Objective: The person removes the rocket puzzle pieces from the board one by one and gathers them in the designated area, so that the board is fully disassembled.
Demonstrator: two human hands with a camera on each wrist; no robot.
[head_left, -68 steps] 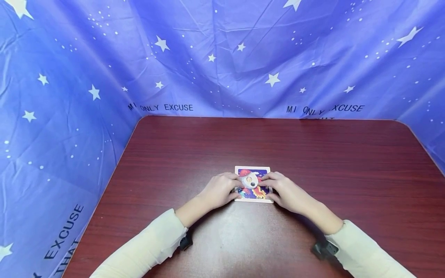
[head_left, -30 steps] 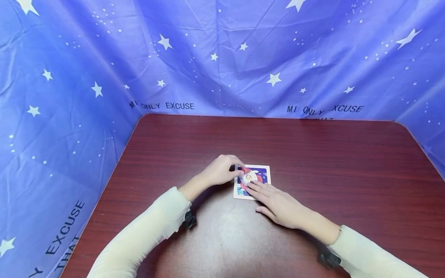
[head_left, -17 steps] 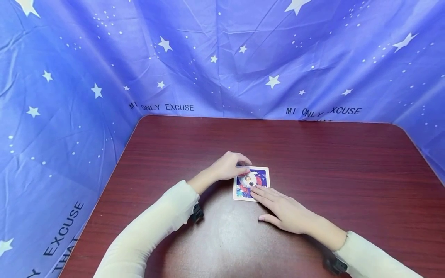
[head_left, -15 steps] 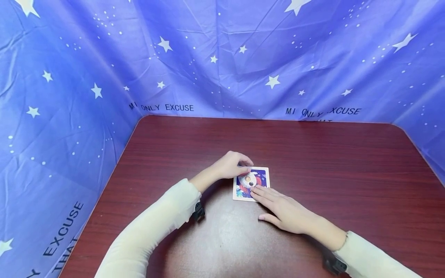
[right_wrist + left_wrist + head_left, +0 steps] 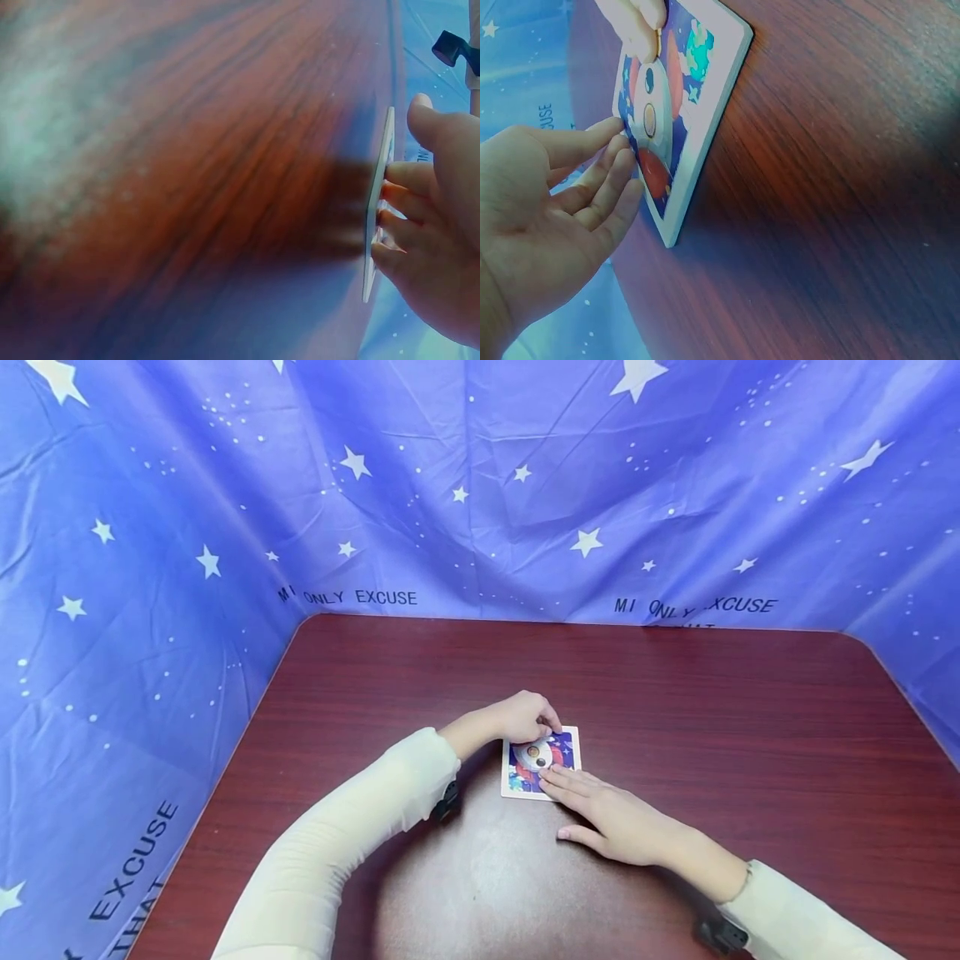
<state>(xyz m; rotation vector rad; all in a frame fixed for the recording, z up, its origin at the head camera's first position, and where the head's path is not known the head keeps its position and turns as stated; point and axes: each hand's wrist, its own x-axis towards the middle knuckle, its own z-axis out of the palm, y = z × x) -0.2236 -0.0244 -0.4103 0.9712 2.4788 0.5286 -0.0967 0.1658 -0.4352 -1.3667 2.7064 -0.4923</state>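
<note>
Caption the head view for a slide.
On a reddish table, the left hand at the far edge of a rocket picture board, the right hand laid over its near right corner.

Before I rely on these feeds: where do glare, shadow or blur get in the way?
Head: glare on the near part of the table, short of the board. Left wrist: bluish cast, shadow on the table beside the board, its picture still readable. Right wrist: pale glare at left, table grain blurred, board nearly edge-on, so its picture is unreadable.
</note>
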